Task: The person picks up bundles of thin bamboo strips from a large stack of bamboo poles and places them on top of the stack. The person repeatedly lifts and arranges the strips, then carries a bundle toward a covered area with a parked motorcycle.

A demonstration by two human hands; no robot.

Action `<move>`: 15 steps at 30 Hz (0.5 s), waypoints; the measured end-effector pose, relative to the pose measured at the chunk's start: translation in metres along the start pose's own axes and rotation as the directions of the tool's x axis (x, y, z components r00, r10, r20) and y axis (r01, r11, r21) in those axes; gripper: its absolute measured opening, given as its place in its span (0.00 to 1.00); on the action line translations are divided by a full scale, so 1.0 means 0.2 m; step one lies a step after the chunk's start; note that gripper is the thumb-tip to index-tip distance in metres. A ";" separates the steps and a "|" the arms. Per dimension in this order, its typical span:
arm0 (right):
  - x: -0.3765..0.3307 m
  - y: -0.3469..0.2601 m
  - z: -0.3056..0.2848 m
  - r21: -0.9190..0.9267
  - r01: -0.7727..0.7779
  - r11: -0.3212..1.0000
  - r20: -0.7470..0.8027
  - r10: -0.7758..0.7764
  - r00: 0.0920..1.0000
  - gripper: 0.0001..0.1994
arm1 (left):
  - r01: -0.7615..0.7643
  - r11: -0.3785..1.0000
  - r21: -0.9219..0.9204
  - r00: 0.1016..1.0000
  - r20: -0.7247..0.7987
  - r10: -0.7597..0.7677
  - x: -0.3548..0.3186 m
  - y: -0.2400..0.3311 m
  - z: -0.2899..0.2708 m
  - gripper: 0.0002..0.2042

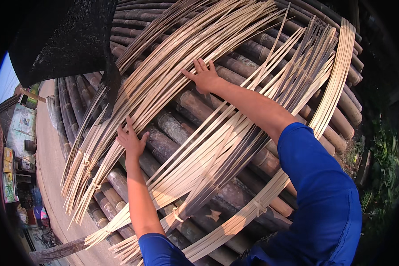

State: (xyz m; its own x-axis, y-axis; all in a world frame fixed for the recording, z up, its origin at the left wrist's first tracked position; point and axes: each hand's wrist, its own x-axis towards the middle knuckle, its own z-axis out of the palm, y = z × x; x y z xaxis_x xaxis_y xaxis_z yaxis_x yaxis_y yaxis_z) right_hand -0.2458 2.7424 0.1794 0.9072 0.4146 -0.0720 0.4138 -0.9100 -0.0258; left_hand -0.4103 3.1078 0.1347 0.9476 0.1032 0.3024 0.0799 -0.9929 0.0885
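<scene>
Left hand (132, 142): left of centre, fingers spread, at lower-right edge of pale strip bundle (164, 73)
Right hand (205, 80): upper centre, spread, same edge
Bundle: upper centre to lower left

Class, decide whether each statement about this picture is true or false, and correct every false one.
1. The left hand and the right hand both touch pale strips. True.
2. The right hand grips a knife. False: it is spread open and holds no tool.
3. The strips lie across bamboo poles. True.
4. The person's clothing is red. False: both sleeves are blue.
5. The road is at the picture's right side. False: the road is at the left; green plants are at the right.
</scene>
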 end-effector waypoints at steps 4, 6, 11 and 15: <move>-0.30 -0.02 -0.12 0.172 0.211 0.962 -0.128 -0.191 0.973 0.37 | -0.091 0.972 -0.217 0.996 -0.028 0.087 -0.37 0.22 -0.44 0.42; -0.53 0.02 -0.21 0.340 0.272 0.900 -0.020 -0.282 0.959 0.33 | -0.023 0.971 -0.236 0.997 0.070 0.040 -0.67 0.29 -0.65 0.37; -1.19 0.04 -0.19 0.562 0.436 0.703 0.024 -0.541 0.841 0.46 | 0.118 0.969 -0.217 0.960 0.276 -0.055 -1.38 0.39 -0.94 0.51; -1.48 -0.04 -0.03 0.104 0.595 0.797 -0.106 -0.586 0.804 0.48 | 0.169 0.985 -0.034 0.950 0.271 -0.154 -1.79 0.18 -0.83 0.45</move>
State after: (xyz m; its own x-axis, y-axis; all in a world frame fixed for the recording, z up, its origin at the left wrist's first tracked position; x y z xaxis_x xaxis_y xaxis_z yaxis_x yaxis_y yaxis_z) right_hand -0.5177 2.6269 0.2077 0.4945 0.8669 0.0625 0.8615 -0.4794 -0.1672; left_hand -0.7982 3.0455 0.1875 0.9719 0.2349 0.0168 0.2287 -0.9584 0.1706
